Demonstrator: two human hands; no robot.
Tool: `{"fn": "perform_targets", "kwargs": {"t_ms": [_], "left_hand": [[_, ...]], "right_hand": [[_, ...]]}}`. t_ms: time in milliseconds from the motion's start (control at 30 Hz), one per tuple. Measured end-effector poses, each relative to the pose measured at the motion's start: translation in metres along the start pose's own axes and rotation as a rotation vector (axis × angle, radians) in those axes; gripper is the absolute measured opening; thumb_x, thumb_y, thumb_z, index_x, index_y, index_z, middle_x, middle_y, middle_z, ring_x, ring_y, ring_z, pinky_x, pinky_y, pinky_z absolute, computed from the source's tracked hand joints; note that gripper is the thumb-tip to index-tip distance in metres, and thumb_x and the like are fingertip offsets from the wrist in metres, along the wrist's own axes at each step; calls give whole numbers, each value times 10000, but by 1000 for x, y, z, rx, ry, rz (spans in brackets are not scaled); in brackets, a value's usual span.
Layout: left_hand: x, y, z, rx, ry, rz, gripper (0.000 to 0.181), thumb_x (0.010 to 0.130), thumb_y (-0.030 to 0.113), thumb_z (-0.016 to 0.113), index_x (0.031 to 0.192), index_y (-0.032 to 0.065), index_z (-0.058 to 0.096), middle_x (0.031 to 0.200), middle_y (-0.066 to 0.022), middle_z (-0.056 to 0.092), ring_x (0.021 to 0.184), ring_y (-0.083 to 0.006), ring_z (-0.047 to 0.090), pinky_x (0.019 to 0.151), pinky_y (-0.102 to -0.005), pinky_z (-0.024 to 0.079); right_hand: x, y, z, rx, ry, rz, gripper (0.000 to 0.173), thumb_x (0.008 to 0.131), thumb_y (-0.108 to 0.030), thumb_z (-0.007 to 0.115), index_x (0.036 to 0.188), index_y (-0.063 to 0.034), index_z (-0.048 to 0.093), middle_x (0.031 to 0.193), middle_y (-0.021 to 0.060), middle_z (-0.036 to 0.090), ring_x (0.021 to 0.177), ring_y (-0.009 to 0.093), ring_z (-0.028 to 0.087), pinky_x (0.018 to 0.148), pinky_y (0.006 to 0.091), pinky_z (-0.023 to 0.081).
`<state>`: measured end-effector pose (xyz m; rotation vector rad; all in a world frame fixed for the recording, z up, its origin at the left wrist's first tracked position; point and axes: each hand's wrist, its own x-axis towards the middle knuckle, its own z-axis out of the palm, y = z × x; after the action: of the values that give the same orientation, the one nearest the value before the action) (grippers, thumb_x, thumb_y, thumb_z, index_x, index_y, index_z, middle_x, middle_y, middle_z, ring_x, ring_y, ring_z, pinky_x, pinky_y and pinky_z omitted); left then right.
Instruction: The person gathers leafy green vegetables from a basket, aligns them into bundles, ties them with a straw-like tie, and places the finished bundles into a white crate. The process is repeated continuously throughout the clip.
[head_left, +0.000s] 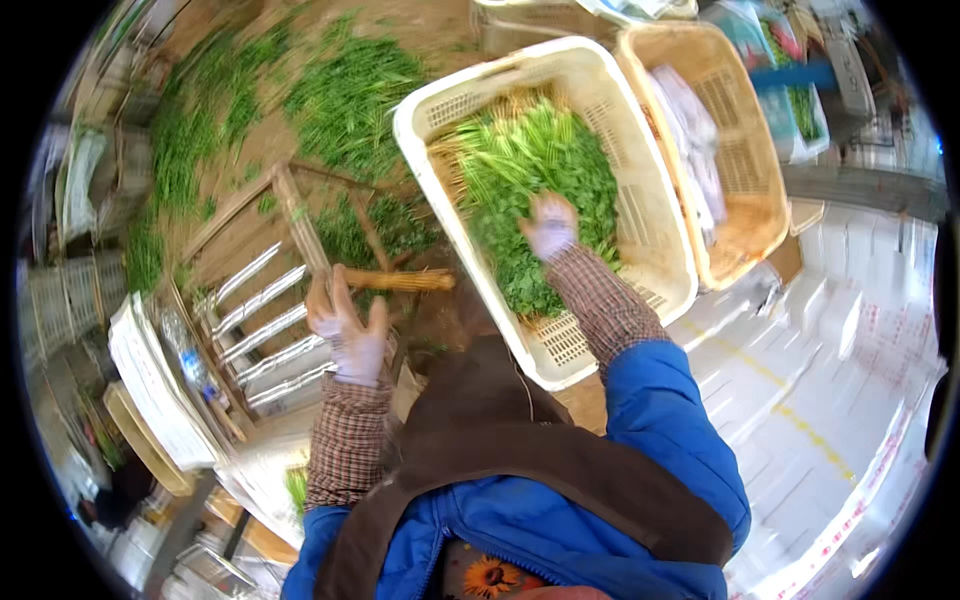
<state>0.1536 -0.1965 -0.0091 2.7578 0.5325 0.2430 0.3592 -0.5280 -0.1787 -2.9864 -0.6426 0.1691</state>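
My right hand, in a pale glove with bare fingertips, is over a heap of leafy green vegetables in a white plastic crate. Its thumb stands apart; blur hides whether the fingers touch the leaves. The stems of the greens point towards the crate's far end. My left hand, gloved alike, is raised left of the crate with thumb and fingers spread. Just beyond its fingertips, a bundle of orange-brown strips lies by a wooden frame; the bundle's left end is partly behind the hand.
A yellowed crate holding a whitish bundle adjoins the white crate. Loose greens cover parts of the earthen floor. Silvery bars span the frame at left. White sheeting spreads at right.
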Motion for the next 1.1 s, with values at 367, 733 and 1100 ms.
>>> {"fn": "perform_targets", "kwargs": {"t_ms": [367, 733, 1100], "left_hand": [[99, 16, 68, 234, -13, 120, 655, 917, 272, 645, 1496, 81, 406, 1488, -239, 392, 1376, -395, 389, 1149, -656, 271], [90, -18, 85, 411, 21, 140, 605, 886, 182, 624, 1444, 8, 469, 1392, -204, 513, 1355, -453, 404, 1157, -603, 272], [92, -18, 85, 417, -11, 123, 636, 860, 180, 657, 1443, 16, 463, 1374, -200, 494, 1374, -450, 365, 1155, -596, 270]], "right_hand": [[126, 29, 37, 783, 163, 373, 233, 941, -264, 605, 1010, -51, 666, 1026, 143, 675, 857, 279, 655, 820, 453, 528], [253, 148, 77, 579, -254, 747, 1024, 873, -723, 535, 1568, -22, 265, 1597, 220, 318, 1460, 355, 330, 1183, 459, 319], [264, 73, 15, 156, -629, 245, 1093, 818, -810, 520, 1554, -35, 291, 1581, 237, 298, 1459, 371, 302, 1192, 581, 213]]}}
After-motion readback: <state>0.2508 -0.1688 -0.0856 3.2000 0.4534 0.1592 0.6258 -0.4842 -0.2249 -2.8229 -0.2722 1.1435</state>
